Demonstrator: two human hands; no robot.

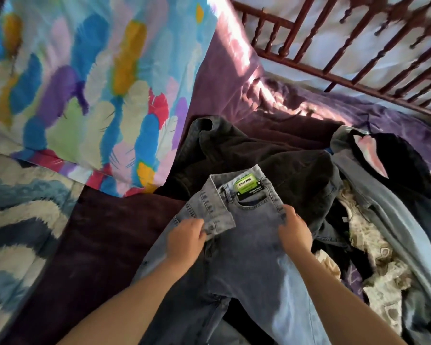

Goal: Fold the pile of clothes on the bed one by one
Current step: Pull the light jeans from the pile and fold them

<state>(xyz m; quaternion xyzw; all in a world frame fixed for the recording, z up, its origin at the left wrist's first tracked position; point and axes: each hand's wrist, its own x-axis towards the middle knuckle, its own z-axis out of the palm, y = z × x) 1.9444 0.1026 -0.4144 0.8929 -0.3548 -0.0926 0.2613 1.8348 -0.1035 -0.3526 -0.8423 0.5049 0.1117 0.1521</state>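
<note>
A pair of light blue jeans (249,245) with a green tag at the waistband lies in front of me on the purple bed, legs running toward me. My left hand (184,240) grips the left side of the waistband, which is flapped over. My right hand (294,230) holds the right side near the pocket. Behind the jeans lies a dark, crumpled garment (254,155). To the right sits the pile of clothes (373,220), with a pale blue denim piece, a black item with pink lining and a cream patterned fabric.
A feather-print bedcover (85,83) in many colours covers the upper left. A blue and white fuzzy blanket (18,220) lies at the left edge. A dark red wooden headboard (346,51) with spindles runs along the top right. Purple sheet (105,245) shows left of the jeans.
</note>
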